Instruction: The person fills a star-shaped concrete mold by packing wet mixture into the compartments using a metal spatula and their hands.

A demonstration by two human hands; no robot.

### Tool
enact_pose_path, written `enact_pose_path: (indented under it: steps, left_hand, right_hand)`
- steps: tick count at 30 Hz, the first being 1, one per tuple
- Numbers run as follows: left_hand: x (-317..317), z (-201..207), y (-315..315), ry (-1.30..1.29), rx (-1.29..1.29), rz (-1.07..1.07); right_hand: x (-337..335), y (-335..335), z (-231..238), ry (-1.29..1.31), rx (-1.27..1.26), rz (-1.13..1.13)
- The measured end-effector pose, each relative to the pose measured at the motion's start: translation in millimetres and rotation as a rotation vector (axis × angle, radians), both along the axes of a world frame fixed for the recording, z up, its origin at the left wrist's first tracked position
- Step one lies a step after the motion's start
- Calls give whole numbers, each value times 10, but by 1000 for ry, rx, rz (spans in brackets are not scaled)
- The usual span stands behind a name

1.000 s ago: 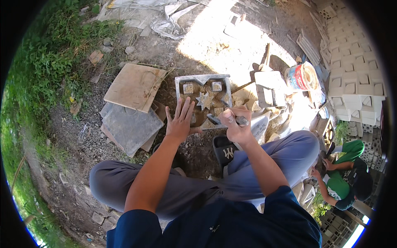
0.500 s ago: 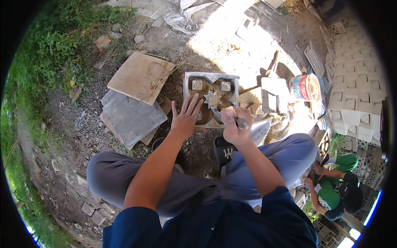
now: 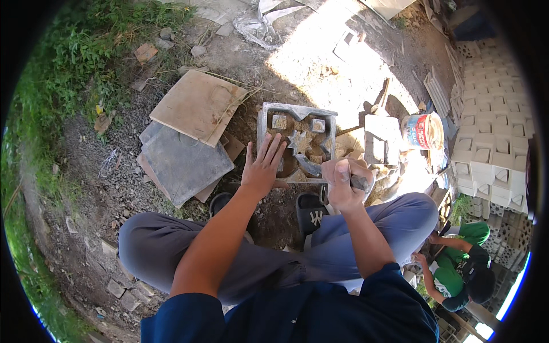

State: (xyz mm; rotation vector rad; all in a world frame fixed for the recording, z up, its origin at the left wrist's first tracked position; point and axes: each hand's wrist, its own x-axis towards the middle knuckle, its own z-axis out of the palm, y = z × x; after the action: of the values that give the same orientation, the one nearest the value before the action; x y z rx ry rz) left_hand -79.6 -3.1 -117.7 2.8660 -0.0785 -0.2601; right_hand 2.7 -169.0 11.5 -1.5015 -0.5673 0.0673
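A square grey mould (image 3: 300, 107) lies on the ground before me, with square posts and a star-shaped centre (image 3: 300, 142) inside. Sandy material shows in its hollows. My left hand (image 3: 260, 174) rests against the mould's left side, fingers stretched out and nothing held. At the near right corner, my right hand (image 3: 346, 186) is closed round a tool whose rounded grey handle end (image 3: 360, 183) sticks out of the fist. A thin edge shows below the fist, but the tool's kind cannot be made out.
Left of the mould lie a tan board (image 3: 197, 108) and a grey slab (image 3: 186, 160). To the right stand a pale block (image 3: 382, 128) and a bucket (image 3: 422, 131). Stacked pale blocks (image 3: 489, 120) rise farther right. A co-worker (image 3: 460, 268) crouches at the lower right.
My right hand has moved right with the tool, from over the mould's near side to its near right corner. My left hand stays at the left side. The whole view has shifted slightly.
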Motion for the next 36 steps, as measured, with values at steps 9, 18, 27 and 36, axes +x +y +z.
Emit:
enact_pose_path:
  steps: [9,18,27,36]
  left_hand:
    - [11,129,-29,-81,-44,87]
    - [-52,117,17,-42,-17,171]
    - [-3,162,66,11,15,170]
    - [-54,199,41,-10,36,175]
  right_hand:
    - [-16,-35,-171,-180,-88,-7]
    - [99,76,1,135,-61,157]
    - [43,285,65,-115,-49,173]
    - [-80,255,131,-87,-43,165]
